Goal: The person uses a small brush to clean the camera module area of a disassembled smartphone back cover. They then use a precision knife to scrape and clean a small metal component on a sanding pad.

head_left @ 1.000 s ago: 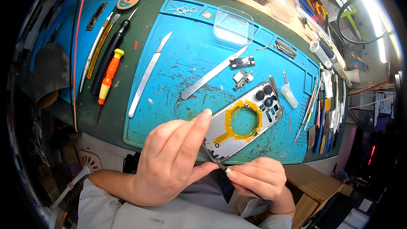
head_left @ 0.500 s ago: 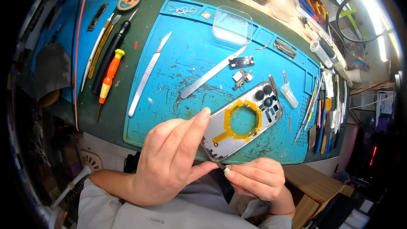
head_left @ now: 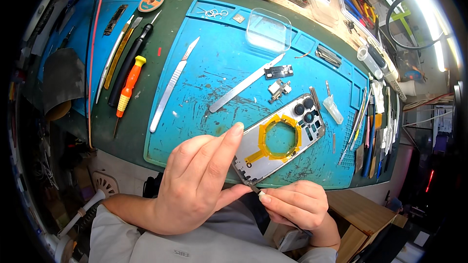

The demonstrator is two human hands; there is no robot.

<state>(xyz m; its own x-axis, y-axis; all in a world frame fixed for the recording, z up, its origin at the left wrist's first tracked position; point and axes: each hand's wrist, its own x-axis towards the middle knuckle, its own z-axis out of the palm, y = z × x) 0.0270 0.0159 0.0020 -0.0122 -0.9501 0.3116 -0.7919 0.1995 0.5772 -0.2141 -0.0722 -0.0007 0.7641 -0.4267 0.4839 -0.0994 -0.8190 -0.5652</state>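
A phone body (head_left: 254, 145) lies aslant near the mat's front edge, its back cover off. A ring of yellow tape (head_left: 262, 142) surrounds a round opening, and several black camera lenses sit at its far right corner. My left hand (head_left: 195, 182) steadies the phone's near left end, index finger along one edge and thumb by the bottom corner. My right hand (head_left: 297, 204) pinches a thin dark tool (head_left: 255, 189) with a pale band; its tip meets that bottom corner. My fingers hide most of the tool, so its exact kind is unclear.
On the blue mat (head_left: 195, 112) lie a scalpel (head_left: 169, 87), a flat metal blade (head_left: 243, 85), small phone parts (head_left: 279, 89) and a clear plastic box (head_left: 269, 29). An orange screwdriver (head_left: 128, 86) rests at left; several tweezers and brushes (head_left: 373, 136) line the right.
My head view has shifted very slightly, so the bench appears a little further right. Both hands, the phone and the tool keep the same positions relative to one another.
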